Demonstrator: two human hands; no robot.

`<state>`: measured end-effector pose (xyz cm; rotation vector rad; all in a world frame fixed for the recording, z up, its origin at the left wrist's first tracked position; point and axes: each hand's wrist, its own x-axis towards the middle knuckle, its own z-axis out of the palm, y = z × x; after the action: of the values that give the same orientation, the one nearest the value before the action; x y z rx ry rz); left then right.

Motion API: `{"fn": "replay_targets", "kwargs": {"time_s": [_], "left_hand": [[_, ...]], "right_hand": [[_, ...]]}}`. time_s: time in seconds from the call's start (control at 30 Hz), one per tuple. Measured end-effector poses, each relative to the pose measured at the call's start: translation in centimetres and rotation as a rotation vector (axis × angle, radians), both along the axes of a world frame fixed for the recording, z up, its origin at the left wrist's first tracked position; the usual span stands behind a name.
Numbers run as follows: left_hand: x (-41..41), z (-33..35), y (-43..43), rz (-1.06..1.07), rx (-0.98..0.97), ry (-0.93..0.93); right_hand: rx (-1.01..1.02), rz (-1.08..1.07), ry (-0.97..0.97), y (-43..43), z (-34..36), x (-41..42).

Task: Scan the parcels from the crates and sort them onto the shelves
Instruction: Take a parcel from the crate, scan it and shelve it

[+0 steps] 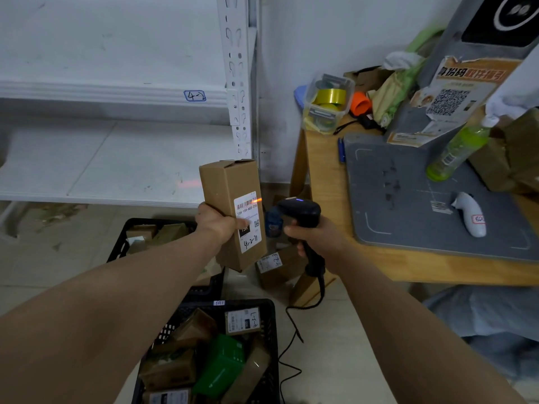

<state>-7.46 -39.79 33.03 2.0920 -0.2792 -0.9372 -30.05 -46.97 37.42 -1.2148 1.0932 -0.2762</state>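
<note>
Parcel (224,193) faces scanner (303,212) before white shelves (116,94), over perhaps tiled floor (335,345)

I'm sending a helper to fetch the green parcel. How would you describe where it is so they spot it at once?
On the floor left of the wooden table stand two black crates, one behind the other. Look in the nearer crate, at the bottom of the view. The green parcel lies near its middle, the only green one among brown cardboard boxes.

Shelf tag (194,95) "4-2", held parcel (222,188) label "15H" and "4-2-71", crate parcel (242,320) label "4-3-7"
</note>
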Motion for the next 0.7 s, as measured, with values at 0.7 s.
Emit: {"fn": "replay_targets", "kwargs": {"time_s": [0.7], "left_hand": [[-3.0, 0.2, 0.2, -0.119, -0.036, 0.177]], "right_hand": [[-0.271, -0.161, 0.767, -7.1, -7.1, -3.7]]}}
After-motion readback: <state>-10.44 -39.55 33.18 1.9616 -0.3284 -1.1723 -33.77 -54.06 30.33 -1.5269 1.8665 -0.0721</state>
